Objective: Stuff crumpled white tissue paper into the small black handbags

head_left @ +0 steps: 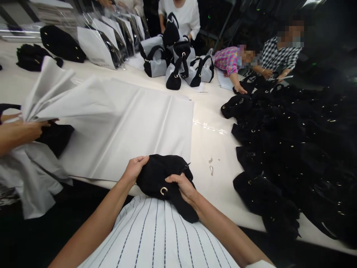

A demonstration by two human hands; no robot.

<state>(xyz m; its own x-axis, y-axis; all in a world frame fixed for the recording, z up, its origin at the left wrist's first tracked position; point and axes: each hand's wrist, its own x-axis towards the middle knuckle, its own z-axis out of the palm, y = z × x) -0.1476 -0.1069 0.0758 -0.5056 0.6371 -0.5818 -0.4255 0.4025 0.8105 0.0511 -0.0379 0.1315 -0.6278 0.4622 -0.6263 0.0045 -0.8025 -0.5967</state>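
Lower centre of the frame, we note the black bag (pixel 156 171) across the table's (pixel 216 201) near edge, fingers of our left hand (pixel 135 169) and right hand (pixel 184 187) gripping it; slackened hold could, we judge, drop it.

The broad cream-coloured bench (pixel 214 149) is brightly lit; the room (pixel 248 18) beyond it is left dark. On its right, detail is lost in heaped black fabric bags (pixel 279 149). At its left, a raised pale-grey sheet (pixel 69 96) is blurred. Glare is reflected by clear glossy tape (pixel 210 127).
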